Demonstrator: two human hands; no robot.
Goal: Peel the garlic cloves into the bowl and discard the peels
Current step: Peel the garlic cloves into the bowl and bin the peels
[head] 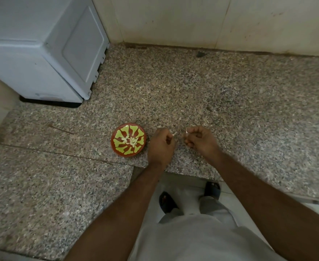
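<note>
We're over the granite counter [230, 95], both hands up just right of the red-and-yellow bowl [117, 146]. Our left hand [161, 146] pinches a pale sliver at its fingertips, likely a garlic clove [175, 134], though it's too small to be sure; our right hand [200, 140] pinches a whitish scrap, probably peel [187, 131]. Peeled cloves [130, 141] already sit in the bowl's centre. To do this well, we'd keep the pinches tight, strip the skin fully clear, carry the bare clove left over the bowl, and keep the peel apart.
</note>
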